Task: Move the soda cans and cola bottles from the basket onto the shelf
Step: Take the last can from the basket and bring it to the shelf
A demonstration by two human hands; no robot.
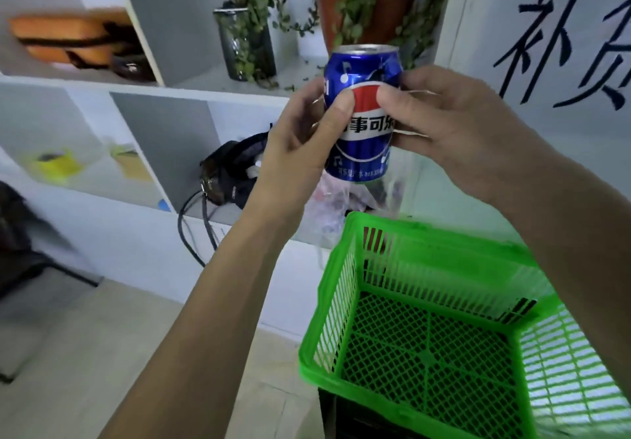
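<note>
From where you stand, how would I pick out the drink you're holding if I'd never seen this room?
Start at the white cubby shelf and the green mesh basket in front of it. Above the basket, held up between the left hand and right hand, is an upright soda can. It is shiny blue with a red, white and blue band; nothing else here is a can.

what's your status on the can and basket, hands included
Left hand and right hand both gripping upright blue metal cola can. Green plastic mesh basket shows nothing inside. Nothing blocking white shelf.
</note>
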